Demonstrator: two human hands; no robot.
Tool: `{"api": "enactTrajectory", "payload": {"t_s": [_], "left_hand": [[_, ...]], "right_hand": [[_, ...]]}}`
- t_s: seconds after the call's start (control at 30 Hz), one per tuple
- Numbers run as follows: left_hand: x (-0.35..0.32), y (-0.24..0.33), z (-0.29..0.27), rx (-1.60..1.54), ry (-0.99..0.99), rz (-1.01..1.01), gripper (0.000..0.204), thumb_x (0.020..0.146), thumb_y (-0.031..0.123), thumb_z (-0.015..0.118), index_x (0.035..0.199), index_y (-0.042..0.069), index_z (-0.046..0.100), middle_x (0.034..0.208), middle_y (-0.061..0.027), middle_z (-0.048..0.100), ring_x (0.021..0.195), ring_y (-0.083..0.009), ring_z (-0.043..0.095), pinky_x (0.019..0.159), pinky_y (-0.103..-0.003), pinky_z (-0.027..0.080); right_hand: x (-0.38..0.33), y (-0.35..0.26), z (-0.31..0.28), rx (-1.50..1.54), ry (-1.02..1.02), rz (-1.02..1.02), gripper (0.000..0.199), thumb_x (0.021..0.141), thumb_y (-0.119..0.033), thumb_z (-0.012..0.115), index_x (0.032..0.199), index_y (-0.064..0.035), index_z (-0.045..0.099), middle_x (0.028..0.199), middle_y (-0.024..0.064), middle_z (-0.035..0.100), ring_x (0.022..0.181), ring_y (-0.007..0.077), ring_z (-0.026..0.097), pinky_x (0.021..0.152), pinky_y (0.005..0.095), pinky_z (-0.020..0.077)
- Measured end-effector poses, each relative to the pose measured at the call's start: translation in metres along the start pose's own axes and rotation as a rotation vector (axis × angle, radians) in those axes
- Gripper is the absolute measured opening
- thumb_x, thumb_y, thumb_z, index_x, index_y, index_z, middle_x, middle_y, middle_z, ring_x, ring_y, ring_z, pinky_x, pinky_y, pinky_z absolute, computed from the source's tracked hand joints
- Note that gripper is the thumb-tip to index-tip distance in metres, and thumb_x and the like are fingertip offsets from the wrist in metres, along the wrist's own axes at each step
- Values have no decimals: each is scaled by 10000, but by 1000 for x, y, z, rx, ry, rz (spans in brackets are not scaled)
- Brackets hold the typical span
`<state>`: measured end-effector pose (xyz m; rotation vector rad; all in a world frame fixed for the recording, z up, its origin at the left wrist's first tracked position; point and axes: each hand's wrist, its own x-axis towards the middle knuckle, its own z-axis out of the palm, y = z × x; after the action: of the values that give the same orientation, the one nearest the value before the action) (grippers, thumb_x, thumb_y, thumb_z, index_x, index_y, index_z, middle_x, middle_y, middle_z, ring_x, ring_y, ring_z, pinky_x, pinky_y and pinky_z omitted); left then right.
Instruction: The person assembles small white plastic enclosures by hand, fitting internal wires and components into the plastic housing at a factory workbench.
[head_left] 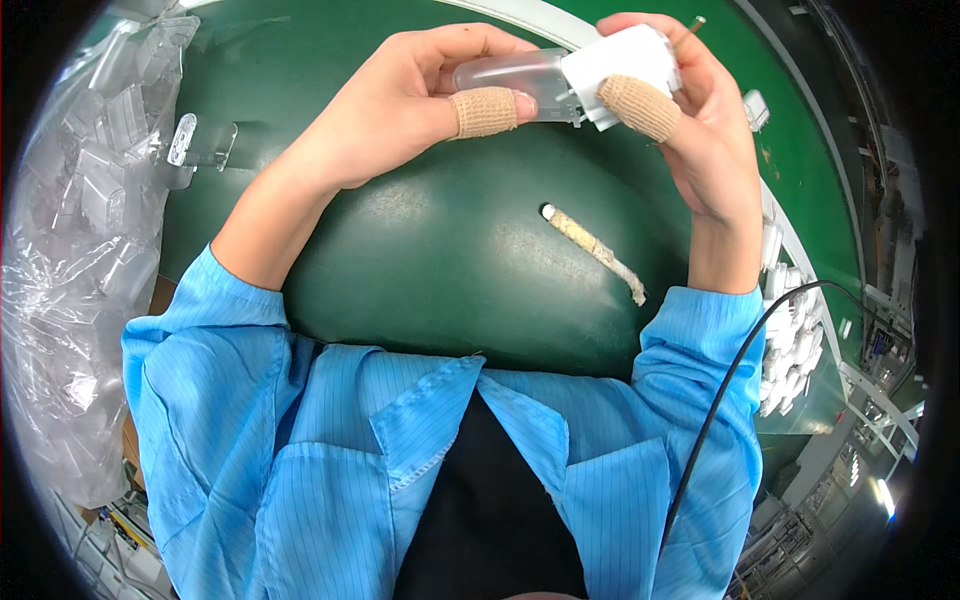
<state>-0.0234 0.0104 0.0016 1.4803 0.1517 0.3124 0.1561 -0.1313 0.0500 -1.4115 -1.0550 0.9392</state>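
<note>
OK so a clear plastic tube (505,80) meets a white plastic piece (618,65) end to end, both up near the far edge of the table (430,270). The left hand (405,105) is pinching the tube, the right hand (712,140) grips the white one. Yellowish stick (590,246) lying closer in, bagged clear parts (100,200) left, white parts (790,350) heaped right.

Green tabletop (430,270), pale white-tipped stick (590,243), clear plastic piece (186,148) at left

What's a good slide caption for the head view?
Left hand holds a clear container, right hand a white part, over a green table.
</note>
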Motion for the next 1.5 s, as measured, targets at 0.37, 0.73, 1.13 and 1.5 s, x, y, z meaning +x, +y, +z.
{"api": "enactTrajectory", "payload": {"t_s": [0.37,0.73,1.13,1.5], "left_hand": [[1,-1,8,36,81,49,378,791,94,706,1136,-16,599,950,-61,660,875,-96,604,780,-226,490],[0,10,11,-22,69,-94,393,814,120,686,1166,-13,574,899,-42,641,788,-71,574,697,-204,464],[0,-2,6,-30,103,9,353,799,128,699,1120,6,618,857,-38,663,711,-58,575,644,-209,471],[-1,0,3,-222,62,-182,447,818,151,685,1214,-3,548,964,-56,614,819,-97,581,700,-215,478]], "right_hand": [[37,55,15,774,-423,-708,419,721,9,728,1087,14,525,949,66,599,842,126,593,770,237,486],[23,49,11,611,-272,-574,390,737,26,708,1083,8,527,939,60,609,840,126,601,777,238,490],[3,28,4,-109,177,-127,440,772,-34,678,1174,22,508,1037,70,607,945,127,589,833,248,471],[3,29,14,-177,169,-118,396,847,-80,612,1211,-7,473,1106,62,574,987,126,556,839,266,448]]}}
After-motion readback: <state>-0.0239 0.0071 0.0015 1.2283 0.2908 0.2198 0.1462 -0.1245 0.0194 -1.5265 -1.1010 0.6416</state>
